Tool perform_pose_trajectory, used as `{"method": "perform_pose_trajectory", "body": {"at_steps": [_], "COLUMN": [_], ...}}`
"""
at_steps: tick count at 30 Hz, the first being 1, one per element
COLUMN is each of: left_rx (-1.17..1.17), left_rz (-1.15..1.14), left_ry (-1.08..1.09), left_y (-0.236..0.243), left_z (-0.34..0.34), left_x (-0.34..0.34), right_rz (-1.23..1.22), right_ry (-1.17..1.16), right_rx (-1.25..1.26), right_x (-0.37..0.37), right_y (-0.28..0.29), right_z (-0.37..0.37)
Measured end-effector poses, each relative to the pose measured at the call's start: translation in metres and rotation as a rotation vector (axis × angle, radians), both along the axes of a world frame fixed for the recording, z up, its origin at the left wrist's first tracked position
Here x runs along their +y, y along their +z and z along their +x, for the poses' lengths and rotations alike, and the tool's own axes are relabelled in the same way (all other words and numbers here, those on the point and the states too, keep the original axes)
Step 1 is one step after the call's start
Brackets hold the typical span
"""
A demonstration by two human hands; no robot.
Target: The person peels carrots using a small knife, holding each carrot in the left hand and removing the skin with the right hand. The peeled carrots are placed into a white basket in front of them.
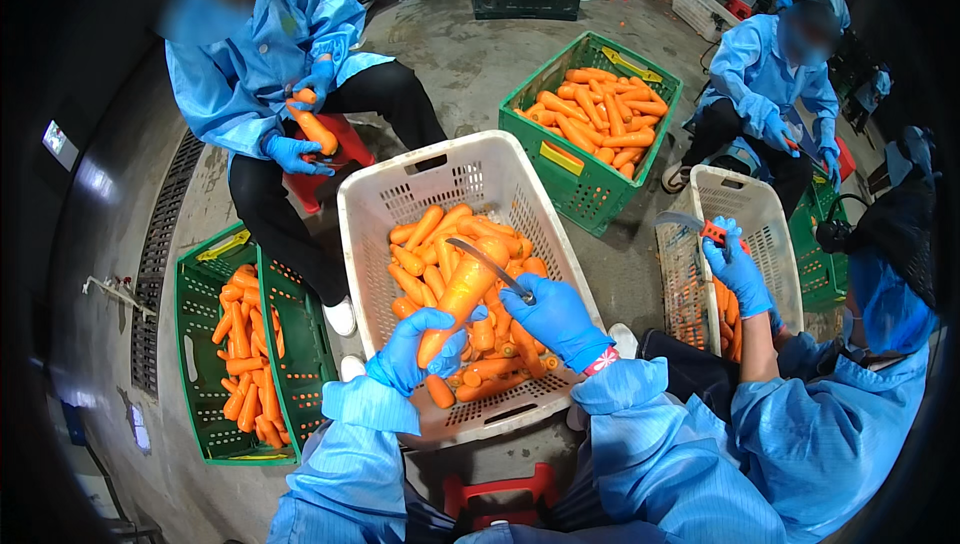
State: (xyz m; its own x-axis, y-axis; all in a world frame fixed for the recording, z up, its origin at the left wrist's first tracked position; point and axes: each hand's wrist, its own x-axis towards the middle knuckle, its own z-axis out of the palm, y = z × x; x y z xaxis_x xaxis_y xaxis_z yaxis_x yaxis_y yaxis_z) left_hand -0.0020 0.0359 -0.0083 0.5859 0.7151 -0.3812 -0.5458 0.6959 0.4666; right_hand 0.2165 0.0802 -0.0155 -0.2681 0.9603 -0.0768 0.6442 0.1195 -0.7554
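My left hand (pixel 408 346), in a blue glove, is closed round the lower end of a large orange carrot (pixel 464 292), which tilts up and to the right. In my blue-gloved right hand (pixel 553 320) is the handle of a knife with a curved blade (pixel 490 263). The blade reaches up and left across the carrot's upper part; whether it touches the skin I cannot tell. Both hands are over a white plastic crate (pixel 358 234) with slotted walls, where many loose carrots (pixel 430 229) lie.
A green crate (pixel 190 394) of carrots stands at left, another green crate (pixel 570 189) beyond the white one. Co-workers sit left and right; the right one's gloved hand (pixel 735 269) holds a red-handled knife (pixel 708 231) near a second white crate (pixel 790 244). A red stool (pixel 500 489) is below me.
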Motion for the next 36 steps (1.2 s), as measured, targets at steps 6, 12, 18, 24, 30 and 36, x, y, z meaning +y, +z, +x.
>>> {"method": "perform_pose_trajectory", "body": {"at_steps": [6,12,18,24,30,36], "left_rx": [0.083,0.185,0.183,0.144,0.062,0.020], "left_rz": [0.072,0.134,0.110,0.004,-0.030,-0.065], "left_ry": [-0.065,-0.166,-0.157,-0.070,-0.052,0.024], "left_y": [0.005,0.008,0.005,-0.001,-0.004,-0.005], "left_z": [-0.003,-0.017,-0.015,-0.005,-0.010,-0.005], "left_x": [0.001,-0.001,-0.004,-0.003,-0.003,0.002], "right_rz": [-0.310,-0.639,-0.744,-0.501,0.365,0.633], "right_ry": [-0.006,0.185,0.229,-0.021,-0.064,0.062], "right_rx": [0.262,0.231,0.157,0.197,-0.066,-0.247], "right_x": [0.004,0.006,0.006,-0.003,-0.003,0.002], "right_y": [-0.003,0.035,0.036,0.011,-0.003,0.004], "right_z": [0.004,0.010,0.007,-0.013,-0.015,-0.007]}}
